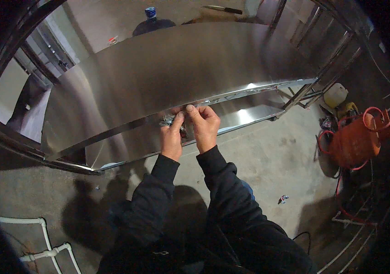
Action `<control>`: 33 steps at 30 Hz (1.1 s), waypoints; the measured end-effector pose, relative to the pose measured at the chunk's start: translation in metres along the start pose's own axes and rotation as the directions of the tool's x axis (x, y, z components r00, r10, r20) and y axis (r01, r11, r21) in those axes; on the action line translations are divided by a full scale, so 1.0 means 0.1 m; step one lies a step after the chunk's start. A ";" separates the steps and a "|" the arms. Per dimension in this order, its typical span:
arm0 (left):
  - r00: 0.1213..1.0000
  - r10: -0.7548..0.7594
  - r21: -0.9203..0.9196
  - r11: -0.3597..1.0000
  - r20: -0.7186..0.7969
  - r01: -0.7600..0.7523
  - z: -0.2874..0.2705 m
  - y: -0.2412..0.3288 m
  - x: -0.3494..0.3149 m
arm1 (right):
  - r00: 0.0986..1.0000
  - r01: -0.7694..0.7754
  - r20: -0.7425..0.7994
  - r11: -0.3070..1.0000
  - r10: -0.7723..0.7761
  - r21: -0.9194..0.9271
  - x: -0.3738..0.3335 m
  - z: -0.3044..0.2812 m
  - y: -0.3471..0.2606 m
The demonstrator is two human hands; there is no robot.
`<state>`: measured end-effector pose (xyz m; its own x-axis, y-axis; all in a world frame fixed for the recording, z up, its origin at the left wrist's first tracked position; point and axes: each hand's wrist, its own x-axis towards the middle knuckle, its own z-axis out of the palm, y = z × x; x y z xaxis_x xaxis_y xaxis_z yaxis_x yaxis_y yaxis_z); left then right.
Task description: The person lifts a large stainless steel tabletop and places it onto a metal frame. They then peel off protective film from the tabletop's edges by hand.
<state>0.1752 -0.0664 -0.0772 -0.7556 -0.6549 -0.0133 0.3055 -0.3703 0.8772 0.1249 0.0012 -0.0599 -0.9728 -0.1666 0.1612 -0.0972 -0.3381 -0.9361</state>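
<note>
A wide stainless steel top [181, 59] lies before me, its folded front edge running under my fingers. My left hand [171, 140] is closed at this edge, thumb up, with a crumpled shiny piece of film [166, 120] bunched at its fingers. Close beside it, my right hand [206, 129] pinches at the same edge, thumb against the bent fingers. What sits in that pinch is too small to make out. Right of my hands, a crinkled, shiny strip [236, 94] runs along the edge. Below is a second steel shelf [240, 115].
An orange gas cylinder [355, 142] with a red hose stands at the right, near a yellowish plastic jug [336, 95]. White pipes [48, 249] lie at lower left. Beyond the top are a large blue water bottle [151, 23] and a knife [224, 9]. Dark metal posts [336, 55] frame the right.
</note>
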 end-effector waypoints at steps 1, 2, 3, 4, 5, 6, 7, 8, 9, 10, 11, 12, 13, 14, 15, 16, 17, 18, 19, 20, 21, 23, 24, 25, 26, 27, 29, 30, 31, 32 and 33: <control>1.000 -0.015 0.033 0.999 -0.005 0.015 0.02 0.02 -0.03 | 1.000 0.021 -0.019 1.000 -0.022 -0.014 0.02 -0.02 0.03; 1.000 -0.007 0.020 1.000 -0.014 0.007 0.06 0.04 -0.04 | 1.000 0.018 -0.005 1.000 -0.018 -0.024 0.03 -0.05 0.06; 1.000 0.007 0.013 1.000 -0.030 -0.006 0.07 0.08 -0.05 | 1.000 0.011 0.014 1.000 -0.011 -0.025 0.02 -0.04 0.06; 0.999 0.020 0.007 1.000 -0.045 -0.019 0.08 0.11 -0.05 | 0.999 0.004 0.033 1.000 -0.003 -0.026 0.01 -0.04 0.07; 0.999 0.013 0.025 1.000 -0.047 -0.012 0.05 0.13 -0.05 | 0.999 -0.032 0.033 0.999 0.032 0.004 0.00 -0.02 0.08; 0.999 0.003 0.035 0.999 -0.045 -0.002 0.03 0.12 -0.05 | 0.997 -0.064 0.031 0.998 0.063 0.026 -0.02 -0.03 0.07; 0.999 -0.007 0.044 0.999 -0.044 0.009 0.02 0.10 -0.04 | 0.995 -0.096 0.030 0.994 0.095 0.048 -0.03 -0.04 0.06; 0.999 0.017 0.053 0.998 -0.045 -0.014 0.01 0.08 -0.03 | 0.993 -0.119 0.026 0.990 0.117 0.078 -0.04 -0.04 0.08; 0.998 0.040 0.062 0.997 -0.046 -0.037 0.02 0.05 -0.02 | 0.990 -0.142 0.023 0.984 0.140 0.108 -0.04 -0.04 0.09; 0.997 0.062 0.071 0.996 -0.047 -0.059 0.02 0.03 -0.02 | 0.986 -0.165 0.020 0.977 0.164 0.138 -0.05 -0.05 0.11; 0.998 0.045 0.097 0.995 -0.041 -0.040 0.01 0.02 -0.01 | 0.980 -0.197 0.017 0.966 0.197 0.169 -0.06 -0.08 0.11; 0.999 0.030 0.125 0.992 -0.037 -0.025 0.00 0.03 -0.01 | 0.973 -0.231 0.018 0.951 0.232 0.204 -0.07 -0.08 0.11; 0.999 0.015 0.154 0.988 -0.034 -0.009 -0.02 0.05 -0.01 | 0.964 -0.263 0.020 0.935 0.266 0.237 -0.08 -0.09 0.10; 1.000 0.015 0.170 0.985 -0.026 -0.010 -0.05 0.04 0.01 | 0.959 -0.281 0.033 0.930 0.281 0.237 -0.09 -0.09 0.10; 1.000 0.016 0.187 0.982 -0.019 -0.012 -0.08 0.02 0.04 | 0.954 -0.298 0.047 0.925 0.296 0.237 -0.09 -0.09 0.11; 1.000 0.018 0.203 0.979 -0.012 -0.015 -0.09 0.01 0.06 | 0.949 -0.316 0.061 0.919 0.310 0.237 -0.09 -0.10 0.11; 1.000 0.017 0.202 0.979 -0.024 -0.012 -0.11 -0.01 0.07 | 0.942 -0.336 0.062 0.915 0.330 0.226 -0.08 -0.10 0.12; 0.999 0.014 0.198 0.980 -0.031 -0.008 -0.09 -0.02 0.06 | 0.936 -0.352 0.059 0.911 0.348 0.214 -0.07 -0.11 0.12; 0.999 0.012 0.195 0.981 -0.039 -0.004 -0.07 -0.02 0.06 | 0.929 -0.369 0.055 0.907 0.365 0.202 -0.06 -0.12 0.11; 0.998 0.052 0.151 0.988 -0.040 -0.046 -0.04 -0.02 0.06 | 0.949 -0.315 0.046 0.930 0.312 0.188 -0.04 -0.14 0.10; 0.995 0.090 0.105 0.991 -0.047 -0.085 0.01 0.00 0.03 | 0.965 -0.264 0.039 0.949 0.261 0.171 -0.01 -0.16 0.04; 0.992 0.117 0.039 0.993 -0.043 -0.115 0.03 -0.01 0.03 | 0.970 -0.242 0.051 0.959 0.237 0.147 0.06 -0.19 -0.04; 0.994 0.107 0.020 0.994 -0.028 -0.106 0.00 -0.01 0.04 | 0.971 -0.238 0.062 0.962 0.231 0.134 0.08 -0.20 -0.04; 0.995 0.097 0.001 0.995 -0.014 -0.097 -0.01 -0.01 0.04 | 0.971 -0.234 0.072 0.965 0.226 0.121 0.09 -0.21 -0.02; 0.994 0.105 0.010 0.994 -0.006 -0.105 -0.01 -0.03 0.04 | 0.972 -0.229 0.083 0.967 0.221 0.109 0.10 -0.22 0.00; 0.994 0.114 0.022 0.993 0.002 -0.114 0.00 -0.01 0.03 | 0.974 -0.216 0.092 0.970 0.206 0.108 0.10 -0.22 0.00; 0.992 0.125 0.041 0.991 0.002 -0.125 -0.01 -0.01 0.03 | 0.974 -0.218 0.096 0.965 0.206 0.145 0.09 -0.21 0.01; 0.992 0.126 0.044 0.991 -0.006 -0.126 -0.02 -0.03 0.04 | 0.974 -0.218 0.098 0.963 0.204 0.160 0.08 -0.22 0.01; 0.992 0.128 0.047 0.991 -0.015 -0.127 -0.03 -0.06 0.06 | 0.976 -0.209 0.096 0.965 0.196 0.158 0.08 -0.22 0.03; 0.988 0.154 0.055 0.987 -0.012 -0.153 -0.04 -0.07 0.07 | 0.978 -0.201 0.095 0.967 0.187 0.157 0.07 -0.23 0.05; 0.984 0.180 0.064 0.982 -0.010 -0.179 -0.06 -0.08 0.09 | 0.979 -0.193 0.094 0.969 0.180 0.157 0.06 -0.23 0.07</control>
<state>0.1698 -0.0731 -0.0878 -0.6823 -0.7176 0.1397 0.3981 -0.2044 0.8943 0.1140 0.0193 -0.0727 -0.9502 -0.3110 0.0193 0.1262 -0.4404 -0.8889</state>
